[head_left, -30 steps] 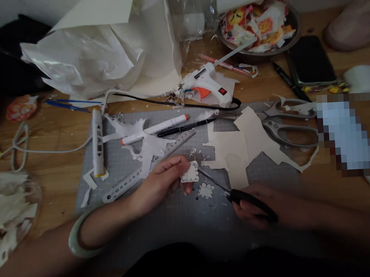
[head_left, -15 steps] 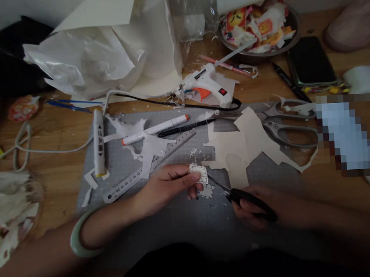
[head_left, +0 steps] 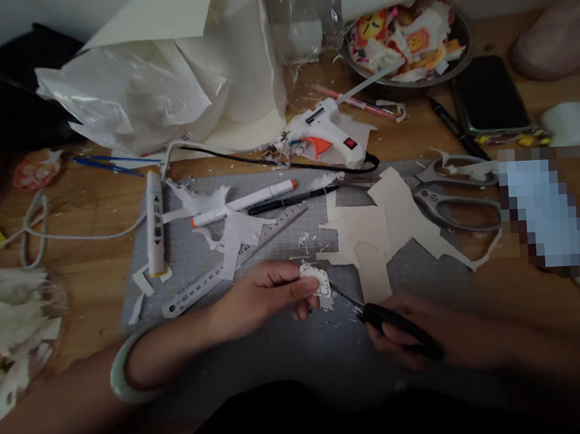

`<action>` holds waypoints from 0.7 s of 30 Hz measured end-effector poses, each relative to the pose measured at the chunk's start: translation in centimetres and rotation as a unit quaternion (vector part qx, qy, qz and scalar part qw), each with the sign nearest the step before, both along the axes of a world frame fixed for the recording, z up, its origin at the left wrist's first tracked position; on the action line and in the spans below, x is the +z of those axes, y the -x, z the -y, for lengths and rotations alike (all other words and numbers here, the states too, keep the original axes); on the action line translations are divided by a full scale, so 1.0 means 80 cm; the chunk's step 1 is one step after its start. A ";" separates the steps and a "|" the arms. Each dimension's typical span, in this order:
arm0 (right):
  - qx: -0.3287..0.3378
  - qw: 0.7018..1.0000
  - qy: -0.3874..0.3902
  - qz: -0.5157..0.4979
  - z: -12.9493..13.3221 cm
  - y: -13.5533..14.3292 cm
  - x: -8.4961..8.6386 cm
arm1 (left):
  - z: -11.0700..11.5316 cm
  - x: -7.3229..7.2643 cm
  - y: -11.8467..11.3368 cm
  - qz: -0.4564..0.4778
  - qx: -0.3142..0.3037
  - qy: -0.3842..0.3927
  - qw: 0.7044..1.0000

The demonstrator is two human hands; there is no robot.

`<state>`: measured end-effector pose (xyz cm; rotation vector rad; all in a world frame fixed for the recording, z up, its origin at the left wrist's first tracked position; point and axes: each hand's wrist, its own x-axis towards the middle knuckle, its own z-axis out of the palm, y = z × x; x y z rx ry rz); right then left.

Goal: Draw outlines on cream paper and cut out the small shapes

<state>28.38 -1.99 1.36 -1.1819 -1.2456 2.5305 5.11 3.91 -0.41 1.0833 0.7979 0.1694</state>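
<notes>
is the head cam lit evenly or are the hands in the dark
Head view: uneven. The plastic bag and glue gun at the top are bright; the left hand, right hand and black-handled scissors sit in dim shadow, slightly soft.

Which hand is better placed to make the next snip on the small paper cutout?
Right. The right hand grips the black-handled scissors, blades at the small paper cutout; the left hand pinches that cutout.

We note a wooden table (head_left: 89,201) carrying a grey cutting mat (head_left: 277,347) at its near edge. Directly on the wood: glue gun (head_left: 327,136), large scissors (head_left: 451,192), phone (head_left: 488,95), metal bowl (head_left: 458,36) at the far edge, white cable (head_left: 33,234) toward the left edge.
</notes>
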 end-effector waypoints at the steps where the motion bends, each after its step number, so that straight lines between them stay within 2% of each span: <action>1: 0.003 1.000 -0.001 -0.001 0.000 0.000 0.000 | 0.001 0.000 0.000 0.003 -0.001 -0.001 1.000; 11: 0.023 0.999 0.008 0.025 0.002 0.002 0.004 | 0.004 -0.003 -0.001 0.018 -0.032 -0.028 0.999; 21: -0.008 1.000 0.001 0.020 0.002 0.002 -0.004 | 0.003 -0.004 0.000 0.023 -0.030 -0.024 0.999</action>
